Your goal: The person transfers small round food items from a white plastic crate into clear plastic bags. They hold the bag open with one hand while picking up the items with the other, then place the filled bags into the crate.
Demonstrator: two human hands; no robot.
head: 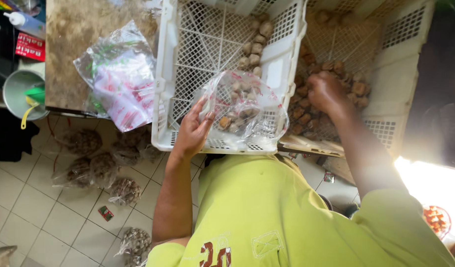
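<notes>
Clear plastic, crinkled and glossy, makes up the bag [242,106] that the left hand [195,131] pinches by its edge with thumb and fingers over the near end of a white lattice crate [168,89]; a few brown lumps sit inside it. The right hand [326,91] is curled closed among a heap of brown lumps [331,74] in a second crate [400,64] just beside the first, though what its fingers hold is hidden. More lumps line the far corner of the first crate. A stack of printed bags [121,74] lies on the brown table [69,44] to the left. Filled bags [101,168] rest on the tiled floor [24,207] below. The person's yellow-green shirt [287,212] blocks the lower middle, and glare at the right washes out that corner.
</notes>
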